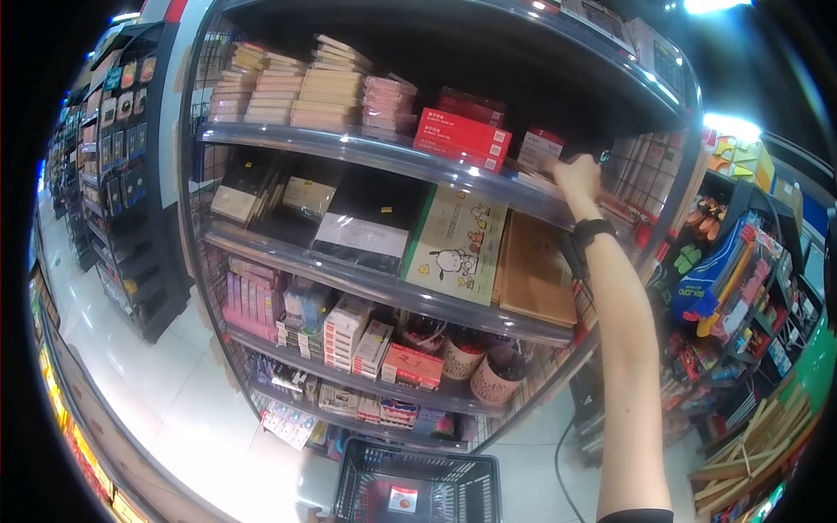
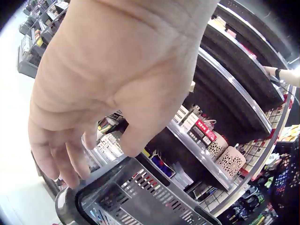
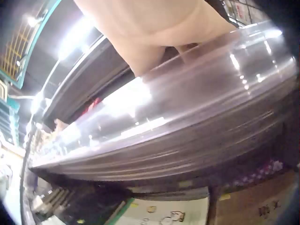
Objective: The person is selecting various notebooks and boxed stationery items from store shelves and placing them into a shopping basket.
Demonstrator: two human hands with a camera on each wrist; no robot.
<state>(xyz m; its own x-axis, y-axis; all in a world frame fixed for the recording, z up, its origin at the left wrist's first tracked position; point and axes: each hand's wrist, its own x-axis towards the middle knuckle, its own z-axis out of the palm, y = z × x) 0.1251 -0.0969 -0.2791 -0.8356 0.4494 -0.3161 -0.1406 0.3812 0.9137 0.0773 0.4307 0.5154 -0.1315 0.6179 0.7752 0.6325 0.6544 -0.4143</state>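
My right hand (image 1: 580,179) reaches onto the upper shelf at its right end, beside a small red-and-white box (image 1: 540,148). In the right wrist view the same hand (image 3: 159,33) is behind the clear shelf lip (image 3: 187,93), its fingertips hidden; I cannot tell whether they hold anything. Low in front, my left hand (image 2: 108,79) grips the rim of a dark shopping basket (image 2: 136,187), thumb on the near side and fingers over the edge. Inside the basket lies a small white packet with a red mark (image 1: 403,499).
Stacks of pale notebooks (image 1: 327,91) and red boxes (image 1: 460,138) share the upper shelf. Below are folders, a cartoon-printed pad (image 1: 458,248) and brown envelopes (image 1: 539,270). Lower shelves hold small boxes and pink holders (image 1: 499,375). A wire side panel (image 1: 649,174) bounds the right.
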